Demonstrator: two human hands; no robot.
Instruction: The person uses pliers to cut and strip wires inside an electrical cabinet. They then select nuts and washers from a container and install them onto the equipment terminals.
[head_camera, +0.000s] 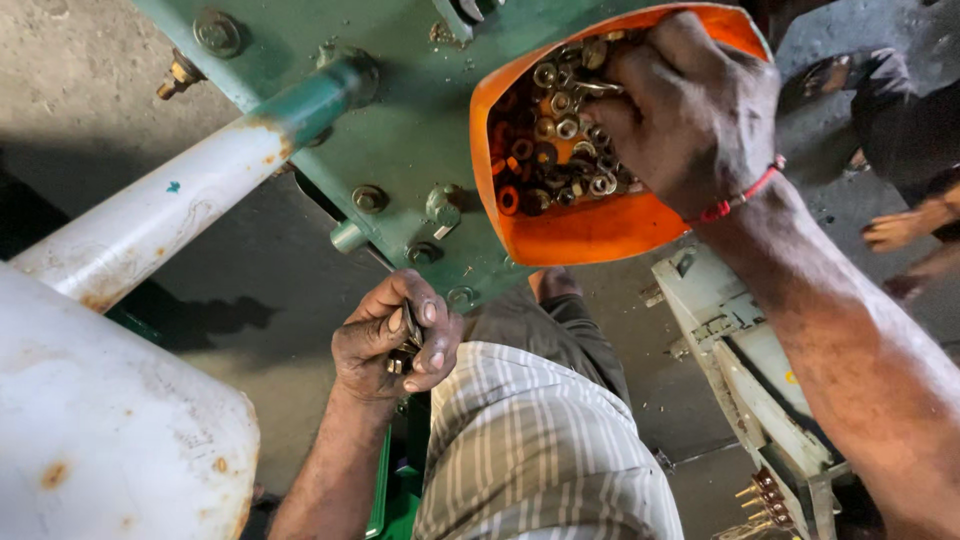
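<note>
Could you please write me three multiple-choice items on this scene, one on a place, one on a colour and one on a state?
1. Where is the person's right hand?
A. Inside the orange plastic container of small metal nuts and washers
B. On the white rusty metal pipe
C. On the striped shirt

2. What colour is the bolted metal machine frame behind the container?
A. Red
B. Green
C. Yellow

3. What state is the left hand in?
A. Flat and empty
B. Out of view
C. Closed around small metal parts

Answers: 1 A, its fingers are down among the hardware; 2 B, the painted plate is green; 3 C, the fingers curl around pieces in the palm.
</note>
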